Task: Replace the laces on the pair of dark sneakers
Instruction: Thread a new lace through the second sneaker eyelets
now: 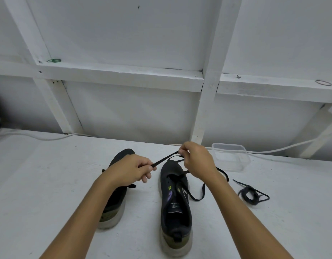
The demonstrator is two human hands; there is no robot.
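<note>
We held the black lace [166, 159] taut between pinching fingers, our left hand [130, 170] low, our right hand [194, 161] higher, its long axis slanting up-right above the right sneaker [175, 206]. The left sneaker [114, 199] lay beside it on the white tabletop [49, 184], a bundled lace [252, 193] and clear plastic container [230, 156] near a white panelled wall [124, 34].

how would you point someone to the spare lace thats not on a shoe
Start at the white table and find the right sneaker, the one the hands are lacing. Right of it, in front of the clear tub, lies a loose lace. Unlike the lace in the hands, it is bundled in a small coil and touches no shoe.
</note>
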